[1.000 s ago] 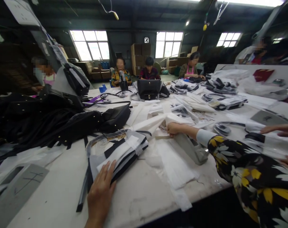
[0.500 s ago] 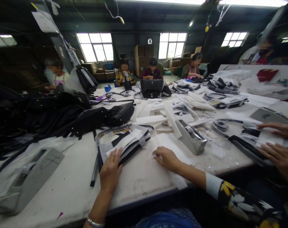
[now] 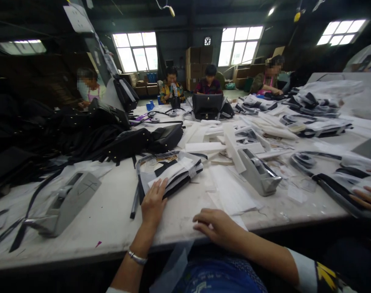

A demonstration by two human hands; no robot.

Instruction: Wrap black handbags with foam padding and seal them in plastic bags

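Observation:
My left hand [image 3: 153, 203] lies with its fingers stretched over the near left part of a black bag [image 3: 181, 185] partly wrapped in white paper and clear film. My right hand [image 3: 216, 226] hovers by the table's front edge, loosely bent, fingers apart and nothing visible in them. Below it, a thin translucent white sheet [image 3: 173, 266] hangs past the edge near my lap. A stack of white paper sheets [image 3: 231, 189] lies beyond my right hand. A grey tape dispenser [image 3: 258, 173] stands just right of the stack.
Another grey tape dispenser [image 3: 72, 203] stands at left, near a heap of black bags [image 3: 90, 134]. A co-worker's hand [image 3: 368, 199] rests on a wrapped bag [image 3: 341, 183] at right. Foam strips [image 3: 205, 147] lie mid-table. Several people sit across the table.
My right hand has drawn back toward the table edge. A white sheet now drops near my lap. My left hand stays on the bag, while the view has shifted.

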